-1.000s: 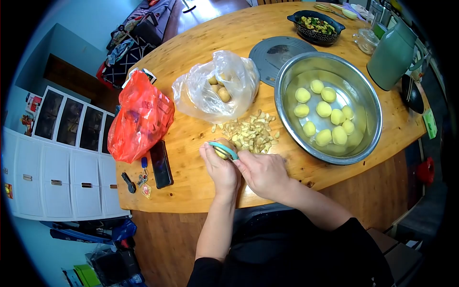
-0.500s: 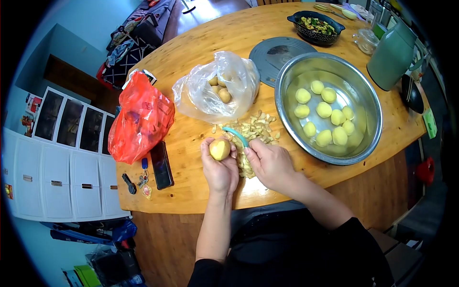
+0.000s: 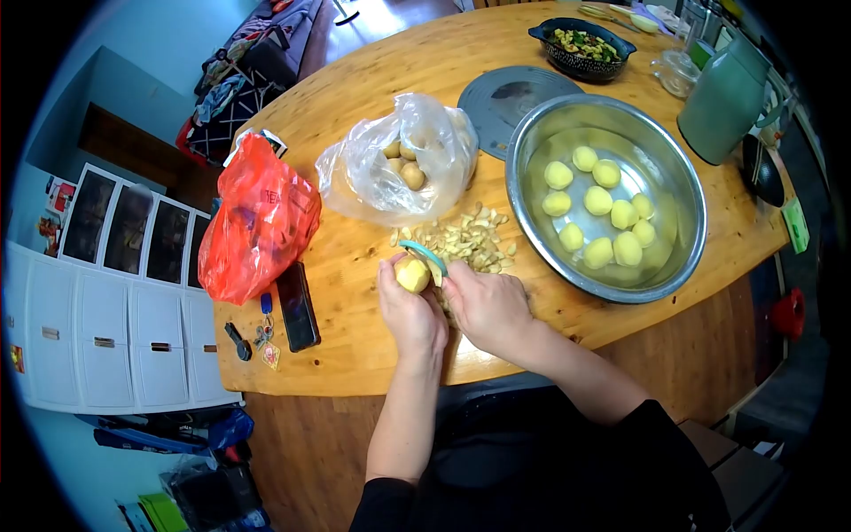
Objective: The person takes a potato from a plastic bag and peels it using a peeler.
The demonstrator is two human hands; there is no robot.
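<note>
My left hand (image 3: pixel 413 312) is closed around a partly peeled potato (image 3: pixel 412 275), its top facing up. In my right hand (image 3: pixel 486 306) is a teal peeler (image 3: pixel 424 254), its head reaching over the potato, with a strip of peel hanging beside it. A heap of potato peelings (image 3: pixel 465 238) lies on the table just beyond my hands, partly hidden by them. To the right, a large steel basin (image 3: pixel 521 222) holds several peeled potatoes (image 3: pixel 599 200) in what looks like water. Behind the peelings, a clear plastic bag (image 3: pixel 355 177) has unpeeled potatoes (image 3: pixel 411 176) inside.
A red plastic bag (image 3: pixel 257 222), a phone (image 3: pixel 298 306) and keys (image 3: pixel 265 330) lie on the left of the wooden table (image 3: pixel 355 359). Beyond the basin are a grey round mat (image 3: pixel 496 102), a dark food dish (image 3: pixel 581 66) and a green jug (image 3: pixel 725 106).
The peeler has moved left and up over the potato, with my right hand closer to my left. The potato has turned slightly and a strip of peel now hangs from it.
</note>
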